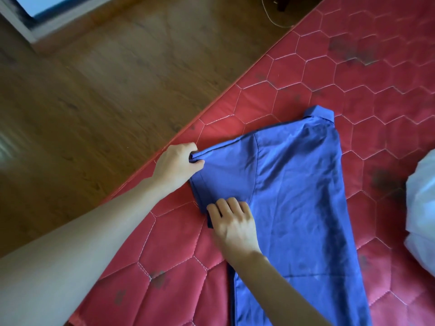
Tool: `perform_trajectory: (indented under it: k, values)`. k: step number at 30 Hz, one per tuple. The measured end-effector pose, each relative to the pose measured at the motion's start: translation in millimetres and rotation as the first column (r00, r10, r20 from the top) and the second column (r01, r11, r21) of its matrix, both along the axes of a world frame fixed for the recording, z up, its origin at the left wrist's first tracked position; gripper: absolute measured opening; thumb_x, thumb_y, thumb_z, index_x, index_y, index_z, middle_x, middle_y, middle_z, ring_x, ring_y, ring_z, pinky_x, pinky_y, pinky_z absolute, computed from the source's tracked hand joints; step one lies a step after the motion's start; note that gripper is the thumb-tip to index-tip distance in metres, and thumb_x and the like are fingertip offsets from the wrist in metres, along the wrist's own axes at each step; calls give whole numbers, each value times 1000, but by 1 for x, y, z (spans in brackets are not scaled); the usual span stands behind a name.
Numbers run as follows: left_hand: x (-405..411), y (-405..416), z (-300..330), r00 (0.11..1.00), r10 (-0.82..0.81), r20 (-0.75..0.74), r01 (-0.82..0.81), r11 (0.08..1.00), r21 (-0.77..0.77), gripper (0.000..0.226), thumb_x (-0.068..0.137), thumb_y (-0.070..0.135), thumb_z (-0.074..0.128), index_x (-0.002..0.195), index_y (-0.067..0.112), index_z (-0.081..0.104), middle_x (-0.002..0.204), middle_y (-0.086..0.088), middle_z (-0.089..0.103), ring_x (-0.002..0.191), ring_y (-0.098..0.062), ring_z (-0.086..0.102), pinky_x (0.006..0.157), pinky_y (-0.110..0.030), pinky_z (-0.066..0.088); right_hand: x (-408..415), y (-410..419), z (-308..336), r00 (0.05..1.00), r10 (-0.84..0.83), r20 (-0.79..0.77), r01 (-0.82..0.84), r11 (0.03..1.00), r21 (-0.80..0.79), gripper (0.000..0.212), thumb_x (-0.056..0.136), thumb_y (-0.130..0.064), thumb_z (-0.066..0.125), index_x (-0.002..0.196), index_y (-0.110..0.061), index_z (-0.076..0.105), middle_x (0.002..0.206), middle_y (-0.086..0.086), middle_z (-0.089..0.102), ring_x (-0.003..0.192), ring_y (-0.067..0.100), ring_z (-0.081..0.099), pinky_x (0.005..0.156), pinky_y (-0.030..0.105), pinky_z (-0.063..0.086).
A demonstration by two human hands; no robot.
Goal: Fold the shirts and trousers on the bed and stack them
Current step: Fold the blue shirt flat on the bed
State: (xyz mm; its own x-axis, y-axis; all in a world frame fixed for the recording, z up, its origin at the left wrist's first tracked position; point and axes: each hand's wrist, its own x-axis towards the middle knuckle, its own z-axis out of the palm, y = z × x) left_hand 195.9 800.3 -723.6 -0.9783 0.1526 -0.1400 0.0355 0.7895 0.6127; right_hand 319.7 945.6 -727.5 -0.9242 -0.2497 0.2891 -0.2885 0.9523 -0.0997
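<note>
A blue shirt (pixel 299 189) lies flat on the red quilted bed (pixel 353 74), collar at the far end and body running toward me. Its short sleeve sticks out to the left near the bed's edge. My left hand (pixel 175 164) pinches the sleeve's cuff between thumb and curled fingers. My right hand (pixel 233 223) lies on the lower edge of the same sleeve, with its fingertips curled over the fabric's edge. The shirt's lower hem runs out of view at the bottom.
A white garment or bag (pixel 421 215) sits at the right edge of the bed. Brown wooden floor (pixel 94 90) lies beyond the bed's left edge. A thin cord (pixel 270 15) trails on the floor at the top.
</note>
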Motion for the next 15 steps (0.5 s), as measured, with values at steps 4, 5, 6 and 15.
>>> perform_trajectory:
  k: [4, 5, 6, 15]
  values:
    - [-6, 12, 21, 996, 82, 40, -87, 985, 148, 17, 79, 11, 65, 92, 14, 55, 60, 2, 52, 53, -12, 44, 57, -32, 39, 2, -1, 16, 964, -213, 161, 251, 927, -278, 17, 61, -9, 76, 71, -15, 64, 61, -4, 57, 58, 22, 55, 53, 27, 42]
    - [-8, 18, 28, 995, 83, 47, -90, 981, 174, 22, 79, 11, 64, 99, 16, 55, 59, 4, 50, 48, -6, 42, 56, -31, 38, 2, 1, 22, 925, -290, 247, 364, 863, -350, 16, 66, -11, 74, 76, -17, 63, 64, -6, 58, 61, 21, 56, 54, 25, 37]
    - [-11, 25, 34, 996, 74, 55, -84, 975, 207, 27, 79, 11, 63, 103, 18, 55, 59, 5, 48, 47, -4, 41, 55, -26, 36, 2, 3, 26, 870, -349, 349, 474, 785, -398, 15, 73, -15, 71, 82, -19, 61, 67, -9, 57, 66, 20, 57, 54, 26, 33]
    - [-30, 113, 55, 984, -145, 105, 123, 974, 191, 33, 88, 31, 62, 120, 25, 60, 89, 4, 69, 83, -19, 64, 83, -38, 51, 7, 60, 30, 715, -375, 590, 699, 376, -608, 25, 90, -11, 55, 102, -29, 43, 87, -18, 56, 76, -2, 55, 58, 14, 36]
